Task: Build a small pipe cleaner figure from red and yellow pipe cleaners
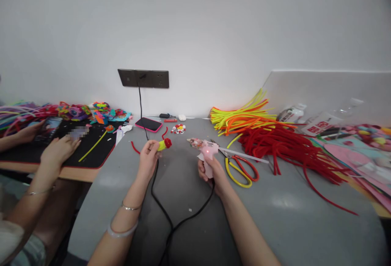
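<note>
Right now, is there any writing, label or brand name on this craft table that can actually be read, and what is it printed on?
Nothing here reads clearly.
White packet behind the red pipe cleaners: large red characters, too blurred to read.
Bottle lying beside it: dark label print, too small.
Wall socket panel: no legible marks.
Pink glue gun in the right hand: only a red light, no text.

Grey table (275, 217) under scissors (240, 170), red stems (287, 146).
</note>
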{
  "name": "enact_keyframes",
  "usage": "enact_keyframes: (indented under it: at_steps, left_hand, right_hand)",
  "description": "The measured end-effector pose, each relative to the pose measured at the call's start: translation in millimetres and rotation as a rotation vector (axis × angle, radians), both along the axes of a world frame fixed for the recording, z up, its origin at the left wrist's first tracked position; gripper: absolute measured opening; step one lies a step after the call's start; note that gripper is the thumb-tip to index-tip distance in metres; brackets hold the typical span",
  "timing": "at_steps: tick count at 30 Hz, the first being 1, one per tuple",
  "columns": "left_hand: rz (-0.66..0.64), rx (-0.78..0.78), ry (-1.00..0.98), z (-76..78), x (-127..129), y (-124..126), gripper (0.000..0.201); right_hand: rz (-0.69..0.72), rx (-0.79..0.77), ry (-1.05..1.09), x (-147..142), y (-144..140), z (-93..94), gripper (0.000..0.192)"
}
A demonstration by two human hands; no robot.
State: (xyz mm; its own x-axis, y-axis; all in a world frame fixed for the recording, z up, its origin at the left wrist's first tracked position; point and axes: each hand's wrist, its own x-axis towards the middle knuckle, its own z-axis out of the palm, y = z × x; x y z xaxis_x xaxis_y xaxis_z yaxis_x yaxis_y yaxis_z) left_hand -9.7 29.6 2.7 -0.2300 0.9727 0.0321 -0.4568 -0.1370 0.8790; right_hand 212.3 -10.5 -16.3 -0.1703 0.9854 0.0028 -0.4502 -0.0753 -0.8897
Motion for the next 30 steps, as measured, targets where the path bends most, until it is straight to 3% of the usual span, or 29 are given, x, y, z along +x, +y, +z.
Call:
enact_keyframes:
  at_steps: [6,11,15,17,19,21,24,27,30]
  left_hand:
    - [0.159,0.029,-0.102,26.9,-36.5,-20.7,0.037]
    - [0.39,0.118,0.072,47.3,-91.8,-62.8,0.036]
    - [0.576,0.163,0.216,59.0,-121.8,-95.4,0.033]
    - [0.645,0.171,0.25,64.8,-125.3,-105.5,0.035]
    - [0.653,0.181,0.238,69.6,-121.8,-111.0,0.037]
    - [0.604,0.185,0.198,72.2,-114.0,-112.9,0.035]
    - [0.519,0.151,0.14,71.0,-100.1,-111.8,0.035]
    - [0.451,0.113,0.104,66.2,-86.7,-108.8,0.037]
    - [0.367,0.066,0.086,60.5,-72.2,-104.5,0.038]
  right_hand:
    - [-0.022,-0.034,0.019,-6.0,1.0,16.8,0.04]
    - [0.155,0.012,-0.087,-29.2,3.2,50.9,0.044]
    - [0.395,0.01,-0.227,-75.9,17.4,72.0,0.032]
    - [0.545,-0.047,-0.3,-108.8,27.5,74.3,0.021]
    - [0.607,-0.138,-0.399,-142.1,37.1,70.2,0.016]
    - [0.582,-0.138,-0.522,-169.5,44.3,62.1,0.022]
    - [0.433,0.036,-0.809,-192.0,49.7,49.2,0.031]
    - [0.269,0.262,-0.997,-195.1,51.8,40.7,0.022]
    - [0.198,0.31,-0.944,-184.0,54.4,35.1,0.012]
